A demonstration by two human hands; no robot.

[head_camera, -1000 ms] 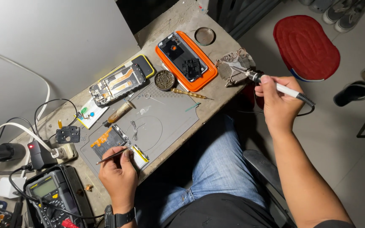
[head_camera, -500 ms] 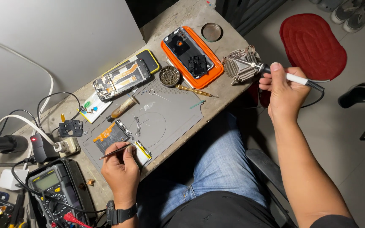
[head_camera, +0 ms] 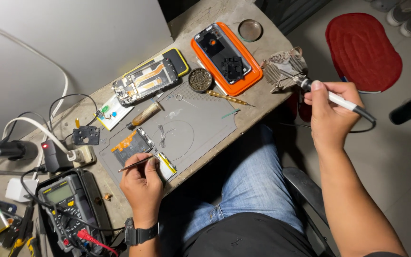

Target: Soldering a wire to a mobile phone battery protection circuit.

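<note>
My left hand (head_camera: 142, 183) grips thin metal tweezers (head_camera: 134, 164) whose tips rest at the lower edge of a small phone circuit board (head_camera: 130, 146) with an orange flex strip, lying on a grey work mat (head_camera: 191, 128). At the table's right edge my right hand (head_camera: 330, 109) holds a soldering iron (head_camera: 331, 97) with a white-and-black handle. The iron's tip sits at the metal stand with a coil holder (head_camera: 284, 69).
An opened phone in an orange case (head_camera: 225, 56), a disassembled phone frame (head_camera: 146, 81), a round tin of brass wool (head_camera: 200, 79), a multimeter (head_camera: 67, 207), a power strip with cables (head_camera: 79, 154) and a red stool (head_camera: 361, 50) surround me.
My right hand has brought the soldering iron toward the metal stand at the table's edge. My left hand stays with the tweezers at the circuit board.
</note>
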